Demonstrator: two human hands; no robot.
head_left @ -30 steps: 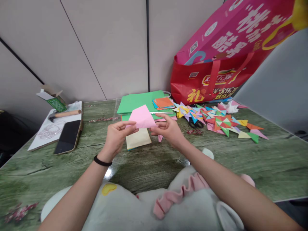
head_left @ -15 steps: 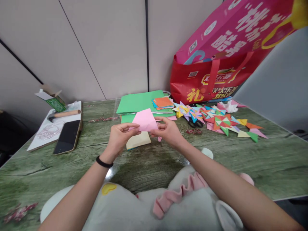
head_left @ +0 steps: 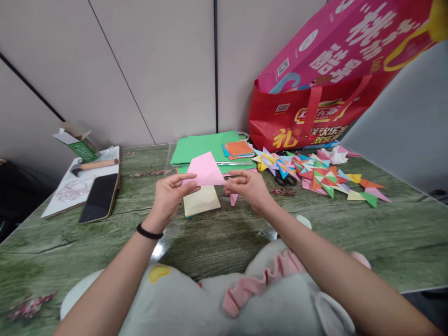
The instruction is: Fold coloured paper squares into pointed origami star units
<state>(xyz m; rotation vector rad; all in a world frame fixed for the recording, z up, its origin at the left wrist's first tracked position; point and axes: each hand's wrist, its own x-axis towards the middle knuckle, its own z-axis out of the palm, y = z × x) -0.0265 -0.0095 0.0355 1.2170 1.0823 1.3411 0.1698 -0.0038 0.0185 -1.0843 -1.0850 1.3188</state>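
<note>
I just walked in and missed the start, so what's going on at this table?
A person is holding a folded pink paper up over the green wood-patterned table, its lower corners between the fingertips of the left hand and right hand. A cream-topped paper stack lies on the table, with multicoloured folded paper pieces off to the right.
</note>
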